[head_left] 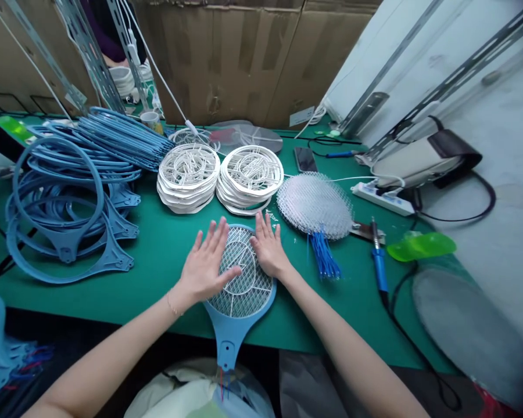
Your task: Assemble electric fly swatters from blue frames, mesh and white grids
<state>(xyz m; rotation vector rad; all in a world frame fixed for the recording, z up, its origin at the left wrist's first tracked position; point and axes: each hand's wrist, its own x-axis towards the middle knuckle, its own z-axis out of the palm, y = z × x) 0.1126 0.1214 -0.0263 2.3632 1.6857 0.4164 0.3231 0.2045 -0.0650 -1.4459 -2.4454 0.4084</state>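
A blue racket-shaped frame (232, 331) with a metal mesh and a white ring grid lies on the green table, its short neck over the front edge with red and blue wires hanging down. My left hand (206, 264) is spread over the left side of its head, thumb across the mesh. On the right rim rests my right hand (268, 247), fingers apart and pointing forward. Neither hand grips anything. Behind are two stacks of white rings, the left stack (187, 180) and the right stack (250, 180).
Blue frames (70, 232) are piled at left. Round meshes (314, 203) with blue wires lie right of the racket, near a soldering iron (379, 267), a power strip (382, 198), a phone (305, 159) and a green object (421, 246). Cardboard boxes (253, 58) stand behind.
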